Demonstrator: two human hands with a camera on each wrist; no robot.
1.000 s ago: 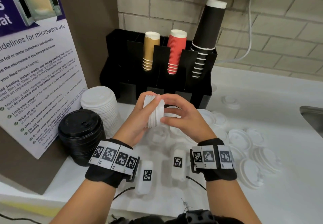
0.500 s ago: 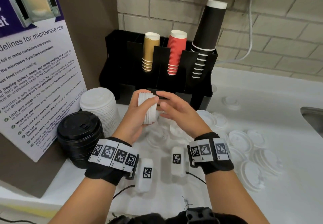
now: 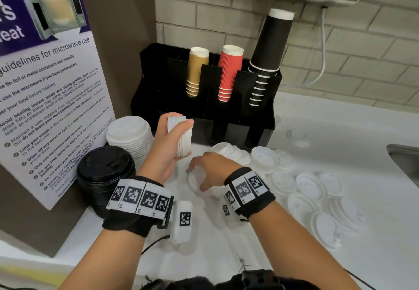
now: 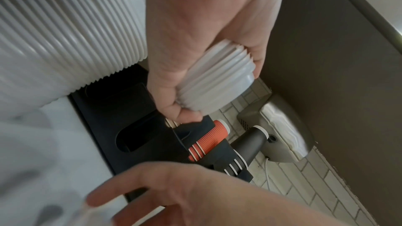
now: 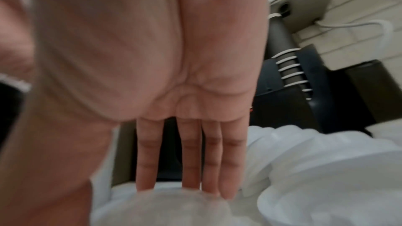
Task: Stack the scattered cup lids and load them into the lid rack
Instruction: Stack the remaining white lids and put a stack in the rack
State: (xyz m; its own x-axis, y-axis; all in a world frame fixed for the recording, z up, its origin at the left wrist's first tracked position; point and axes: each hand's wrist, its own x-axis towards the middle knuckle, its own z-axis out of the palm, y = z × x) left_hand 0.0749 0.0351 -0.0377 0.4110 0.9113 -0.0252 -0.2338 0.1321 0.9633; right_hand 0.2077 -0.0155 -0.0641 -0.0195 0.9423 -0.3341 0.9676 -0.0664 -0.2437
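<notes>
Lids (image 3: 301, 203) lie scattered near the worktop's right edge, light and slippery, so while your left hand (image 3: 169, 144) grips a small stack (image 3: 181, 136), let your flat, open right hand (image 3: 212, 168) pinch each by its rim.

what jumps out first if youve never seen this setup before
The eye lands on the left hand at the centre, gripping a short stack of white lids held up in front of the black rack, where gold, red and black cup stacks stand. Just below, the right hand reaches down with straight fingers toward a loose lid on the white counter. More white lids lie scattered to the right.
</notes>
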